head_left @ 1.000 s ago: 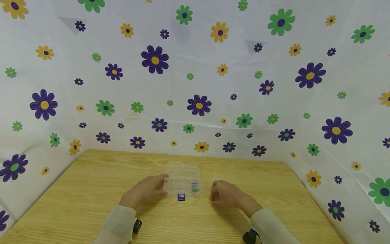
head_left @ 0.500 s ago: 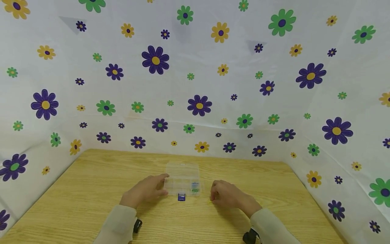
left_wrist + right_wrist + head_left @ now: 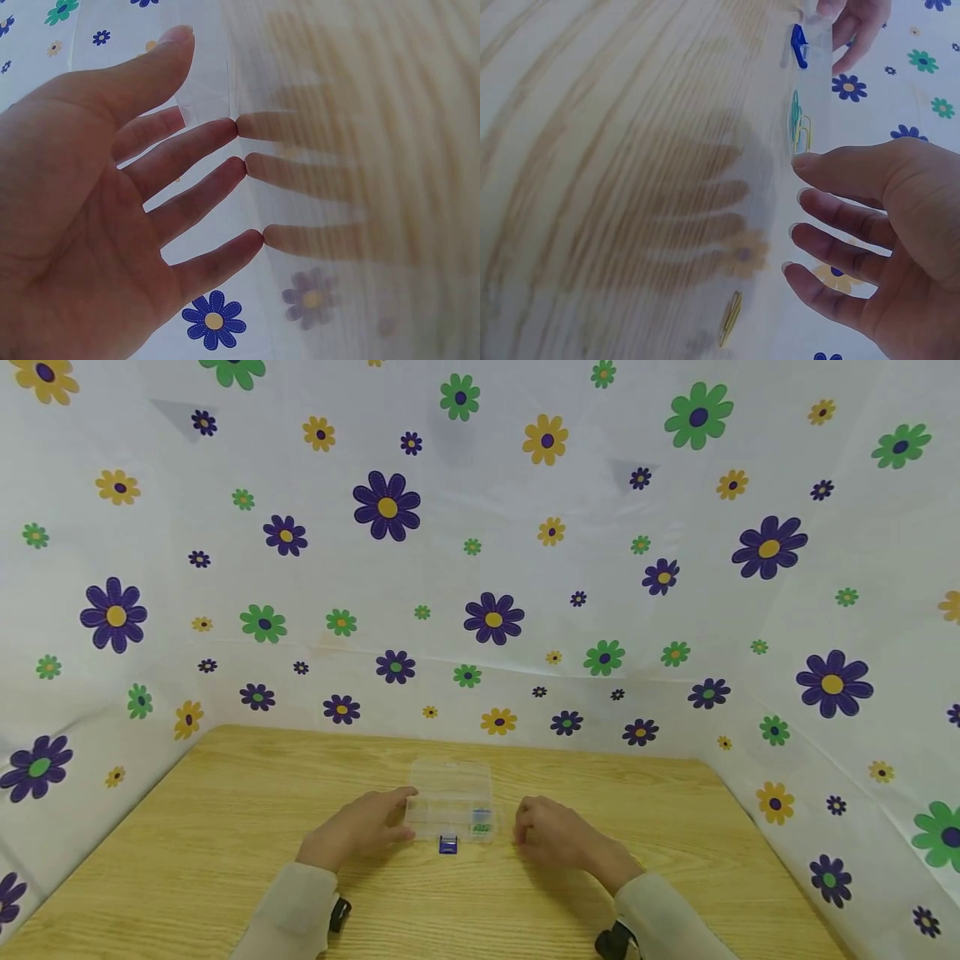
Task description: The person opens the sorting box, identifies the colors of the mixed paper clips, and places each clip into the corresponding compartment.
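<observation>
A clear plastic box (image 3: 448,779) lies with its lid folded back on the table, its blue latch (image 3: 447,845) at the near side. Green paper clips (image 3: 482,829) sit in its right-hand compartment. At the box's left end is my left hand (image 3: 360,831), thumb and index finger beside its edge; the left wrist view shows the fingers (image 3: 199,199) extended and loosely spread. My right hand (image 3: 555,833) is just right of the box. In the right wrist view its thumb tip meets a yellow paper clip (image 3: 803,135), pinched there; the index fingertip is hidden.
Another yellow paper clip (image 3: 731,319) lies on the wooden table (image 3: 450,910), near my right wrist. Flower-printed white cloth (image 3: 570,568) stands round the back and sides of the table. A blue-and-white item (image 3: 482,815) shows in the box's right compartment.
My right hand has shifted slightly toward the box, and the yellow clip seen below its fingers is now mostly hidden from the head view. My left hand keeps its place at the box.
</observation>
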Tool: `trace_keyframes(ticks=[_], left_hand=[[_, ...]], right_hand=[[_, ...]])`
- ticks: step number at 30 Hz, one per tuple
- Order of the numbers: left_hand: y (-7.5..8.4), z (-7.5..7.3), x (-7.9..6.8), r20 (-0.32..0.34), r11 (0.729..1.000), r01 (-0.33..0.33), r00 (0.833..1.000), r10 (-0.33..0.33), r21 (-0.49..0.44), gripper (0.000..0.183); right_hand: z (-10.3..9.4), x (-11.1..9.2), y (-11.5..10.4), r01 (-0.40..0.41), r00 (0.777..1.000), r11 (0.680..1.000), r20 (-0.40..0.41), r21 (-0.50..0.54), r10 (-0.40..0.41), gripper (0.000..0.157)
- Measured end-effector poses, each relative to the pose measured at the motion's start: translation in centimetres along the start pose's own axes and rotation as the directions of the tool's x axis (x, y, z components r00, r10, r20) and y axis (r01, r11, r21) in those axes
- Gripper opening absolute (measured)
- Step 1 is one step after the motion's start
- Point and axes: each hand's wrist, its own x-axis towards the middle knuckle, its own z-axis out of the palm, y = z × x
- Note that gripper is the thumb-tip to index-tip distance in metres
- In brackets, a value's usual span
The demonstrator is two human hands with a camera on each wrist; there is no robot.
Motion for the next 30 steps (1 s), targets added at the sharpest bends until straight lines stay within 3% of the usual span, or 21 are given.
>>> trace_keyframes(ticks=[17, 30], left_hand=[[-0.2, 0.2, 0.3, 0.007, 1.000, 0.008, 1.000, -0.008, 0.015, 0.065], [-0.1, 0.1, 0.3, 0.005, 1.000, 0.001, 1.000, -0.001, 0.012, 0.064]], right_hand=[[-0.1, 1.2, -0.5, 0.010, 0.999, 1.000, -0.052, -0.016, -0.011, 0.014], [-0.5, 2.7, -1.8, -0.005, 0.999, 1.000, -0.048, -0.013, 0.004, 0.013]])
